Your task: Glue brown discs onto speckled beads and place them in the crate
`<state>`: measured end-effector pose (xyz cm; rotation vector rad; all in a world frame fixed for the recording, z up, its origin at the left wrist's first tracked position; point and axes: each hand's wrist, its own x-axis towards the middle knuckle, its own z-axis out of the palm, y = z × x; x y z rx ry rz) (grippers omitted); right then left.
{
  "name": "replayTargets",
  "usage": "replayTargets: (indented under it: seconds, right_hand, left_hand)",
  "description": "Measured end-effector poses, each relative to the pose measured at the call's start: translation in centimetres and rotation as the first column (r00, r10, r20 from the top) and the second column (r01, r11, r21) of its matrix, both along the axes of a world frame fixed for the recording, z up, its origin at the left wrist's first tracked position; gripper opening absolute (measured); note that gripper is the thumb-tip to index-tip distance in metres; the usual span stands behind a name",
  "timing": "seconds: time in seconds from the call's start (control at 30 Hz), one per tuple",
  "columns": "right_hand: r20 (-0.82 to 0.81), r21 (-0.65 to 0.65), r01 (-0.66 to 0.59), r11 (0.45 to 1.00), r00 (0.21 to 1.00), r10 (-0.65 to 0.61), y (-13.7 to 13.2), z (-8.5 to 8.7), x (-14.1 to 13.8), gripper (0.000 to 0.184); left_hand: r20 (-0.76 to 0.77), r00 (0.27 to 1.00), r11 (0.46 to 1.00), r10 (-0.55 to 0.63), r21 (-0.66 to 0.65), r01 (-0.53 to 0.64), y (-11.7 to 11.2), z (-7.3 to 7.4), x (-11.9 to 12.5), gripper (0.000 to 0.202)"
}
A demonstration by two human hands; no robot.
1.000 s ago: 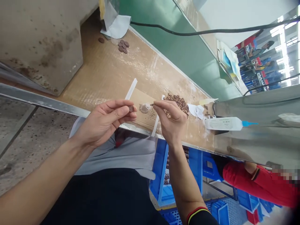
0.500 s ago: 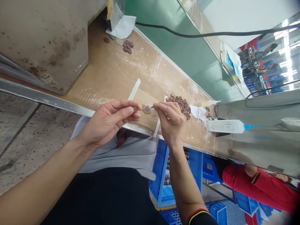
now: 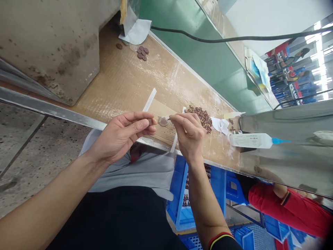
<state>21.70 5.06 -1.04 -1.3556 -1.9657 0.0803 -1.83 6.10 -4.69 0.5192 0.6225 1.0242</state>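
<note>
My left hand (image 3: 123, 133) is closed in a pinch on a small brown disc (image 3: 150, 121) held over the near edge of the cardboard-covered bench (image 3: 125, 83). My right hand (image 3: 188, 133) is closed on a thin tool whose tip reaches a small blob of clear glue (image 3: 163, 121) on the bench between the two hands. A pile of small brown parts (image 3: 201, 116) lies just beyond my right hand. Two white strips, the left white strip (image 3: 150, 99) among them, frame a tan card under the glue.
Several brown discs (image 3: 142, 52) lie at the far left by a grey machine housing (image 3: 49, 45). A white glue tube with a blue tip (image 3: 253, 140) rests at the right. Another person's red sleeve (image 3: 286, 208) and blue crates (image 3: 182, 194) are below the bench.
Both hands have stayed close together over the glue. The view has shifted slightly; the tool tip remains at the blob.
</note>
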Motion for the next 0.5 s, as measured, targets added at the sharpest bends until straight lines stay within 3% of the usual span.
replayTargets:
  seconds: [0.33,0.5]
  right_hand:
    - [-0.035,-0.010,0.014,1.000,0.999,-0.014,-0.09,-0.05,-0.22,0.021]
    - [-0.218,0.065,0.085,0.994,0.974,-0.069,-0.56,0.55,-0.43,0.018]
  left_hand:
    - [-0.015,1.000,1.000,-0.002,-0.003,0.002,-0.10,0.10,-0.09,0.021]
    - [-0.013,1.000,1.000,-0.006,-0.017,0.006,-0.41,0.39,0.11,0.019]
